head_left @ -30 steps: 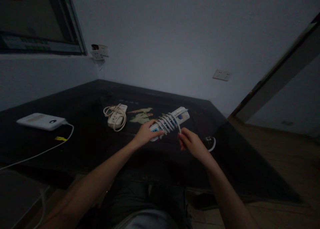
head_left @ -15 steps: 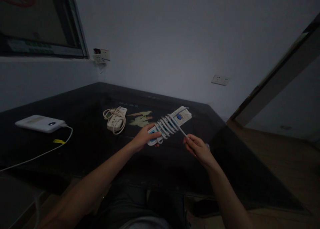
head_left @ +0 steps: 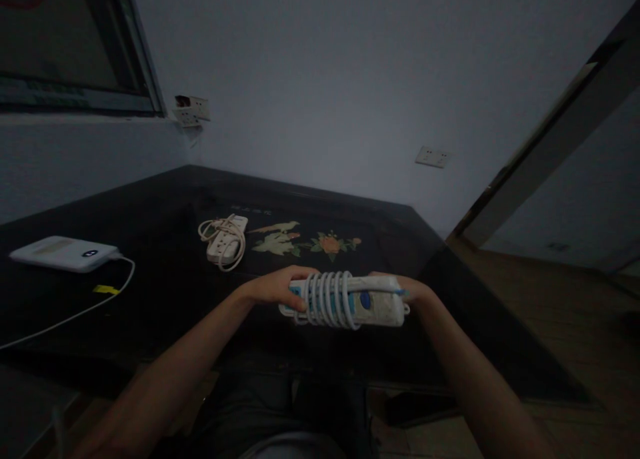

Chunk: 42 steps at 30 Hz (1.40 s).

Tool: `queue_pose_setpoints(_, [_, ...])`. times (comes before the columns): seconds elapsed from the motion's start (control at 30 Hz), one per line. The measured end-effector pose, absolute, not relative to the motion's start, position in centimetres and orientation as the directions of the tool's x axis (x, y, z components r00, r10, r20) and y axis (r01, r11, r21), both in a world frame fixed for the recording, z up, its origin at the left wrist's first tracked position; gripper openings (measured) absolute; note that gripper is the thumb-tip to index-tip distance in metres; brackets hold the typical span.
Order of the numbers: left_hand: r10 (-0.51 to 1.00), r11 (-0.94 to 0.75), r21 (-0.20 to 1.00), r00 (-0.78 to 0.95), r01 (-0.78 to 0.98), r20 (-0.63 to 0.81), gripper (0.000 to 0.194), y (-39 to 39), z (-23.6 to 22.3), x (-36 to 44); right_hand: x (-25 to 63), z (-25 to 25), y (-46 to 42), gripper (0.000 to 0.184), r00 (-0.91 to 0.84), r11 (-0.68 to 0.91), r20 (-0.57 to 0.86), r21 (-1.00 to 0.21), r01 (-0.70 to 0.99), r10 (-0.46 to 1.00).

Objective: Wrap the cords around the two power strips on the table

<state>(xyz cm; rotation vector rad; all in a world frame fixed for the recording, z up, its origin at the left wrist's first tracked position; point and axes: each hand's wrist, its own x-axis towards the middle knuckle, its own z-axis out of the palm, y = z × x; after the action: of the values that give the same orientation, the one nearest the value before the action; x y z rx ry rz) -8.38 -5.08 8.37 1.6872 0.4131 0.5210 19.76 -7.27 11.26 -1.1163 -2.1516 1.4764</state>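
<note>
Circling the left half and middle of a long white power strip (head_left: 386, 314) are several close turns of its pale grey cord (head_left: 327, 299), which runs along the upper edge from the right end, leaving the blue switch (head_left: 365, 301) uncovered. The strip lies crosswise before the person, apparently lifted above the near part of the black worktop (head_left: 165, 295). The left hand (head_left: 280, 287) has its grip closed on the strip's left end, thumb across the front. The right hand (head_left: 416, 292) is mostly hidden behind the right end; whether its grip has hold of the cord or the strip cannot be told.

The step in hand looks like winding the cord round the body, with the loose end out of sight. Another turn would call for a steady left grip and a taut cord laid beside the last loop.

Beyond, near painted flowers (head_left: 330, 243), sits a smaller power strip (head_left: 220, 249) tangled in its own cord. Farther left lies what seems a white power bank (head_left: 65, 253), a white cable (head_left: 131, 272) trailing from it.
</note>
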Motion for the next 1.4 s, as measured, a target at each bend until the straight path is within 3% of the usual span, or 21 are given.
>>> queue_pose_setpoints(0.1, [0.476, -0.343, 0.923, 0.879, 0.174, 0.011, 0.056, -5.1, 8.9, -8.4, 19.4, 12.6, -5.9, 0.025, -0.758, 0.124, -0.411, -0.835, 0.536, 0.507])
queue_pose_setpoints(0.23, [0.497, -0.517, 0.783, 0.866, 0.346, -0.055, 0.056, -5.5, 9.3, -8.0, 18.8, 14.0, -4.4, 0.023, -0.710, 0.310, -0.437, -0.683, 0.662, 0.553])
queue_pose_setpoints(0.4, [0.607, -0.609, 0.634, 0.795, 0.477, -0.015, 0.055, -5.6, 9.2, -7.6, 16.6, 16.0, -5.0, 0.016, -0.560, 0.449, -0.303, -0.364, 0.816, 0.771])
queue_pose_setpoints(0.53, [0.699, -0.599, 0.580, 0.713, 0.552, 0.044, 0.059, -4.9, 8.6, -7.8, 15.0, 17.0, -6.3, 0.016, -0.494, 0.442, -0.122, -0.300, 0.845, 0.861])
queue_pose_setpoints(0.67, [0.774, -0.558, 0.589, 0.622, 0.584, 0.116, 0.060, -4.5, 7.9, -7.7, 14.6, 16.8, -7.6, 0.016, -0.390, 0.388, 0.074, -0.370, 0.844, 0.918])
queue_pose_setpoints(0.77, [0.804, -0.533, 0.634, 0.568, 0.560, 0.174, 0.057, -4.4, 7.7, -7.4, 14.4, 15.9, -8.7, 0.012, -0.291, 0.318, 0.138, -0.546, 0.775, 0.947])
queue_pose_setpoints(0.97, [0.866, -0.464, 0.751, 0.417, 0.469, 0.275, 0.050, -3.9, 7.3, -7.0, 14.1, 12.9, -10.8, 0.022, -0.223, 0.249, 0.175, -0.897, 0.366, 0.959])
queue_pose_setpoints(1.07, [0.884, -0.420, 0.840, 0.364, 0.343, 0.294, 0.048, -3.7, 7.4, -7.1, 14.4, 11.7, -11.3, 0.028, -0.169, 0.202, 0.164, -0.948, 0.244, 0.972])
queue_pose_setpoints(1.2, [0.905, -0.273, 0.953, 0.370, 0.133, 0.208, 0.050, -4.0, 7.7, -7.1, 15.9, 10.8, -11.4, 0.029, -0.186, 0.175, 0.135, -0.960, 0.218, 0.973])
queue_pose_setpoints(1.4, [0.884, -0.198, 0.980, 0.428, -0.017, 0.186, 0.044, -5.0, 7.8, -6.4, 18.1, 9.8, -11.7, 0.027, -0.111, 0.206, 0.197, -0.975, 0.078, 0.974])
